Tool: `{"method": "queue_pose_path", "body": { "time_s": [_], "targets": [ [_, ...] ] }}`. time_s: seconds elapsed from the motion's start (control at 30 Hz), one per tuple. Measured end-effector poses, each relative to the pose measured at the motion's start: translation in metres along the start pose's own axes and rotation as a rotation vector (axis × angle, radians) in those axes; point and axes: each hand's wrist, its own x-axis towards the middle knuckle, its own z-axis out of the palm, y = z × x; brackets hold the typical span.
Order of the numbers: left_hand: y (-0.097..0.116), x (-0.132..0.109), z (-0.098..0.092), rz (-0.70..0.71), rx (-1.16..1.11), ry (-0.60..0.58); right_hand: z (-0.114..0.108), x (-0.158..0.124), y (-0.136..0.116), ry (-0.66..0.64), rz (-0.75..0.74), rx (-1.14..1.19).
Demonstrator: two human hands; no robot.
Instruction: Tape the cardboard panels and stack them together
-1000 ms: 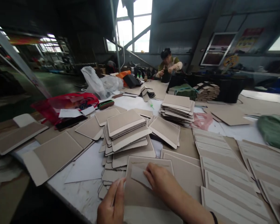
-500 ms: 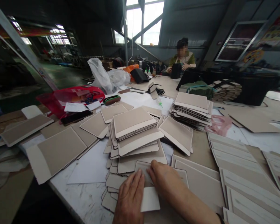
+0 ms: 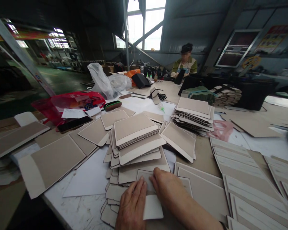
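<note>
At the front of the table, my left hand (image 3: 132,204) lies flat on a beige panel, its fingers stretched out and close together. Beside it my right hand (image 3: 166,188) is curled, with its fingertips pressed down near the left fingertips; anything inside the curl is hidden. A small pale rectangular piece (image 3: 153,208) shows between the two hands. Just beyond the fingers is the upper edge of a grey-beige panel (image 3: 144,174), mostly covered by the hands. Behind it rises a fanned stack of beige panels with pale borders (image 3: 135,127).
More panels (image 3: 252,191) lie overlapped at right, and another stack (image 3: 193,107) stands behind. Large loose panels (image 3: 55,159), a red bag (image 3: 69,102) and a white plastic bag (image 3: 102,81) are at left. A co-worker (image 3: 184,64) sits across the table, holding something dark.
The view has shifted slightly, so the table appears a little lower and further left. Both hands keep nearly the same place on the panel. The co-worker's dark item is now tilted.
</note>
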Motion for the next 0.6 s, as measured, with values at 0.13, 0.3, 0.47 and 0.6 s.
{"method": "queue_pose_path", "body": {
  "time_s": [0.13,0.3,0.47,0.6],
  "targets": [
    [0.002,0.001,0.005,-0.024,-0.01,0.019,0.003,0.002,-0.001,0.016,-0.001,-0.009],
    [0.007,0.002,0.009,-0.105,-0.049,0.028,-0.007,-0.005,-0.002,0.024,-0.015,-0.06],
    [0.007,0.001,0.011,-0.093,-0.067,0.023,-0.02,-0.033,0.03,0.009,0.038,-0.051],
    [-0.001,-0.001,0.015,-0.015,-0.049,0.022,-0.012,-0.05,0.068,0.1,0.144,0.042]
  ]
}}
